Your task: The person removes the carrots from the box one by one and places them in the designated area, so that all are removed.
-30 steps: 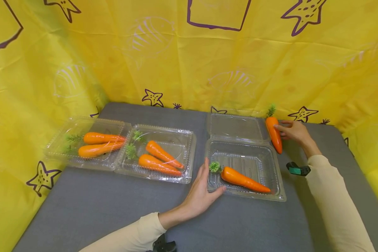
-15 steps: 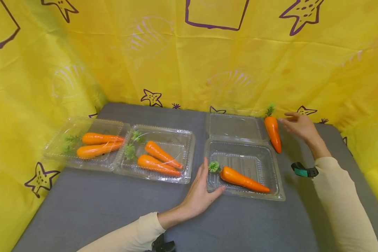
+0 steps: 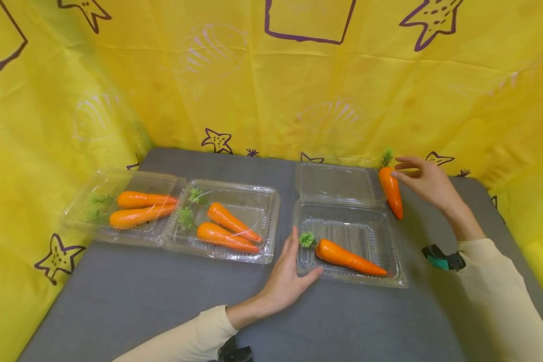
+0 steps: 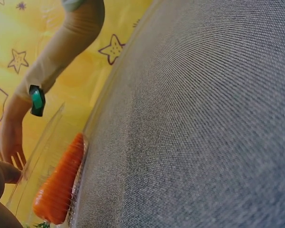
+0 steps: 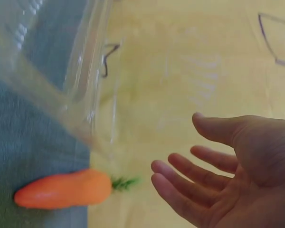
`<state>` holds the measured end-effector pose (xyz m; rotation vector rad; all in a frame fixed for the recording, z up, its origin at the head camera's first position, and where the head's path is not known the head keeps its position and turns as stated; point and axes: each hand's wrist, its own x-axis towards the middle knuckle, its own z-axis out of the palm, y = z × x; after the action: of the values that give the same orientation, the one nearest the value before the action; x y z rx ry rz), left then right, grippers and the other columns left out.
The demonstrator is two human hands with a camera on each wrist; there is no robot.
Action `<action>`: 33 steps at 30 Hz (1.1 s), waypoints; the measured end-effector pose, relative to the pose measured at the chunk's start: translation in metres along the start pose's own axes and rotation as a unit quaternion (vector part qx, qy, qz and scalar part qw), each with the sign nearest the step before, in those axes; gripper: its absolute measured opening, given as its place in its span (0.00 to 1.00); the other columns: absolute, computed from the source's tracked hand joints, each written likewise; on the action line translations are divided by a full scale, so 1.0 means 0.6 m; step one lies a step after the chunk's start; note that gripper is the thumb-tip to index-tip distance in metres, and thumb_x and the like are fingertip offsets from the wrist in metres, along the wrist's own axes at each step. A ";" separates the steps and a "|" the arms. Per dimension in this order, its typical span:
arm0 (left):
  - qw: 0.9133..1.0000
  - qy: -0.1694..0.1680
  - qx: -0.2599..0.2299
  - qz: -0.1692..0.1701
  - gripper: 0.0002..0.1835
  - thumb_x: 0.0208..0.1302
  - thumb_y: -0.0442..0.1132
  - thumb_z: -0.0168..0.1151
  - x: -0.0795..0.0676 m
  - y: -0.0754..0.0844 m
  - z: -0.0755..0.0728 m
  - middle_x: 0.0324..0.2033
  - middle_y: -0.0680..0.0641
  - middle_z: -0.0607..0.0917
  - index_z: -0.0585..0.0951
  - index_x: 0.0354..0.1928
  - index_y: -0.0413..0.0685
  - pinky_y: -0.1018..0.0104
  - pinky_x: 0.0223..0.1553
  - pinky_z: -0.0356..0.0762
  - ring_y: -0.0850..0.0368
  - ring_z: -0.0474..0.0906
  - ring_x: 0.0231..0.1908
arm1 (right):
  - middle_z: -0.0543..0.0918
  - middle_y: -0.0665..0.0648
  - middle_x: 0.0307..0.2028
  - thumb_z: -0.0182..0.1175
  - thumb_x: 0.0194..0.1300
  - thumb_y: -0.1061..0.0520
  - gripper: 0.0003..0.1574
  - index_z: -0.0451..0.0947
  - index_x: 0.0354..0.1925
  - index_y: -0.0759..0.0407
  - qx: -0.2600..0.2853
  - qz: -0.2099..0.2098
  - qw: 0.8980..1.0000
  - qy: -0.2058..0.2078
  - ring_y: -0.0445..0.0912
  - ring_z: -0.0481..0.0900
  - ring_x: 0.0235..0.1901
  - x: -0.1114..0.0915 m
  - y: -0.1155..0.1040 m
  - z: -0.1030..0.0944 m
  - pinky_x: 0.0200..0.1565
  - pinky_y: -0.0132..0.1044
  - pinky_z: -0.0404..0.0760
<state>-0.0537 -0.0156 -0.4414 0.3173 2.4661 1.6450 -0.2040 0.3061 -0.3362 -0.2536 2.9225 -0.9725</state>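
Observation:
My left hand (image 3: 285, 284) rests against the left side of an open clear plastic clamshell container (image 3: 366, 280), fingers straight, thumb at the front rim. One orange carrot (image 3: 348, 257) with a green tuft lies inside it; the left wrist view shows that carrot (image 4: 61, 183) through the clear wall. To the right of the container's raised lid (image 3: 337, 181), a second carrot (image 3: 391, 196) lies on the table, tuft toward the back. My right hand (image 3: 427, 186) hovers beside its top. In the right wrist view, the hand (image 5: 213, 175) has spread fingers apart from the carrot (image 5: 64, 190).
Two closed clear containers stand side by side on the left, the nearer-to-centre container (image 3: 271, 221) and the far-left container (image 3: 79, 201), each with two carrots. A grey cloth covers the table (image 3: 185, 296). Yellow patterned curtains (image 3: 271, 100) hang behind and at the sides.
My right hand has let go of the carrot on the table, pulled right, then come back near its green top. That carrot stays in place. The left hand has not moved.

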 end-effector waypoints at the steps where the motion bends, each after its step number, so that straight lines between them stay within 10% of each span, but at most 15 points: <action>1: 1.000 0.000 0.000 0.000 0.56 0.61 0.49 0.68 0.000 0.000 0.000 0.76 0.41 0.46 0.38 0.78 0.47 0.39 0.69 0.53 0.42 0.50 0.73 | 0.73 0.73 0.60 0.56 0.71 0.45 0.38 0.63 0.70 0.64 -0.002 -0.006 1.000 -0.001 0.71 0.73 0.56 -0.003 -0.007 0.002 0.50 0.65 0.75; 33: 1.000 -0.003 -0.003 0.006 0.56 0.62 0.47 0.68 0.001 -0.002 -0.001 0.76 0.41 0.47 0.38 0.78 0.45 0.42 0.69 0.54 0.43 0.50 0.73 | 0.80 0.65 0.56 0.67 0.62 0.63 0.32 0.73 0.62 0.67 -0.002 -0.159 0.984 -0.080 0.56 0.83 0.44 -0.084 -0.100 0.130 0.46 0.52 0.83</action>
<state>-0.0546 -0.0166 -0.4424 0.3360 2.4602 1.6534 -0.1385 0.2214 -0.3626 -0.7787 2.7871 -0.9298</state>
